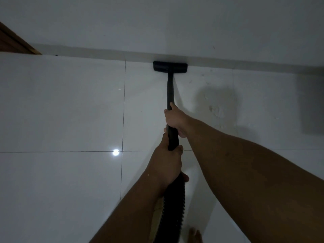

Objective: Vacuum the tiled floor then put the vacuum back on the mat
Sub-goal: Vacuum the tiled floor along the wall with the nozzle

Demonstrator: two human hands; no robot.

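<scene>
A black vacuum wand (170,92) runs away from me across the white tiled floor (61,111). Its flat black floor head (170,67) lies on the tiles, pressed against the skirting at the foot of the wall. My right hand (175,121) grips the wand higher up, thumb along the tube. My left hand (168,163) holds it lower, where the tube meets the ribbed black hose (172,204). The hose drops toward the bottom edge. The vacuum body and the mat are out of view.
A pale wall (175,23) closes off the far side. A brown wooden door frame (15,42) stands at the far left. A dark shadow (312,106) falls at the right. My bare toes (195,235) show at the bottom. Pale specks (217,111) lie right of the wand.
</scene>
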